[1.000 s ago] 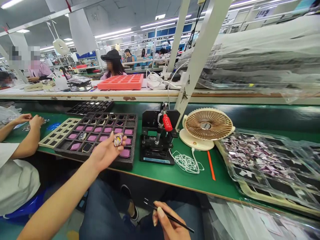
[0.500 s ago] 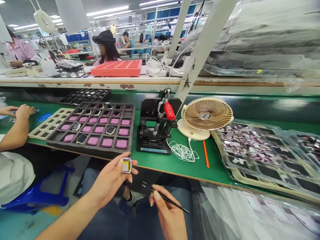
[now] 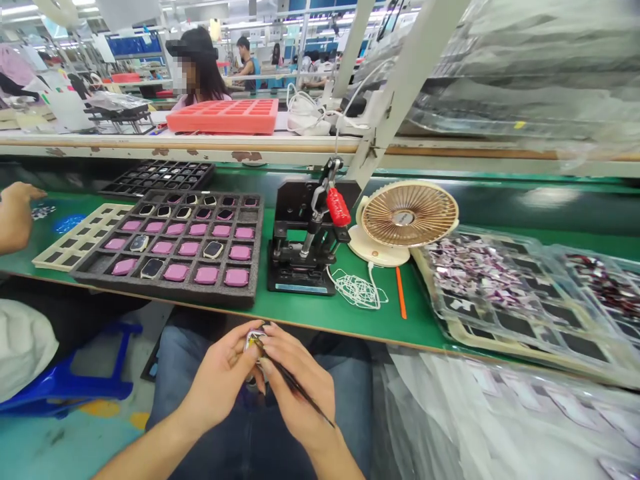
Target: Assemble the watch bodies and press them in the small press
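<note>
My left hand (image 3: 220, 380) pinches a small square watch-case part (image 3: 253, 339) over my lap, below the bench edge. My right hand (image 3: 297, 390) grips thin black tweezers (image 3: 290, 383), and their tips touch the part. Both hands are pressed together around it, so most of the part is hidden. Ahead on the green bench lies a dark foam tray (image 3: 173, 243) with several pink-lined pockets and a few cases in it.
A black hand press with a red handle (image 3: 310, 233) stands mid-bench, a beige fan (image 3: 405, 220) and a white cable beside it. Clear plastic trays of small parts (image 3: 500, 287) fill the right. A co-worker's arm (image 3: 15, 217) rests at left near a cream tray (image 3: 75, 237).
My left hand brought the part from above the foam tray down to my lap. My right hand rose to meet it, and the tweezers now touch the part.
</note>
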A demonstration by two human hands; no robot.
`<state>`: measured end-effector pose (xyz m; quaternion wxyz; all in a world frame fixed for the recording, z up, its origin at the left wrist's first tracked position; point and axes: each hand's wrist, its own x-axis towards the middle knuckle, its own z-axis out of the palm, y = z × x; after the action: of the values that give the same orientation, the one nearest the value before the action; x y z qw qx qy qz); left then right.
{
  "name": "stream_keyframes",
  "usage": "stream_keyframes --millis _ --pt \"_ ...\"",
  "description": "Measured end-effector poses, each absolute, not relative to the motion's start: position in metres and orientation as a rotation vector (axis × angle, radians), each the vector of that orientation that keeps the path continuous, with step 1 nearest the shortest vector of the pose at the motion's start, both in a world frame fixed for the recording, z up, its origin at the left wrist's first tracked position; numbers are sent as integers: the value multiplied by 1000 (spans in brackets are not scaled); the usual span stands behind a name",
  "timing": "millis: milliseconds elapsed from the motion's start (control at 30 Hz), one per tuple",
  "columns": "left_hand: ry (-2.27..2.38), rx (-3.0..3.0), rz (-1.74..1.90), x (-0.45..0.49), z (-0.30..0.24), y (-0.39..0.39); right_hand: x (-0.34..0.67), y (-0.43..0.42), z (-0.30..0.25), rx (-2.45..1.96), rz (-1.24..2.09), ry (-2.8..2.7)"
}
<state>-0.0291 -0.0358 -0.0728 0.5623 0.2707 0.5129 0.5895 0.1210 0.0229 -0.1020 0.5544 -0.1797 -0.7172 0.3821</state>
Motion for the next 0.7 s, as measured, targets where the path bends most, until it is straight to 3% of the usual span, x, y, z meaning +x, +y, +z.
stream_keyframes --millis 433,700 --pt "1357 788 1262 -35 -75 -41 128 26 -114 -417 932 -1796" --pt "1130 603 1247 -38 -76 -38 126 21 -132 -403 881 -1731"
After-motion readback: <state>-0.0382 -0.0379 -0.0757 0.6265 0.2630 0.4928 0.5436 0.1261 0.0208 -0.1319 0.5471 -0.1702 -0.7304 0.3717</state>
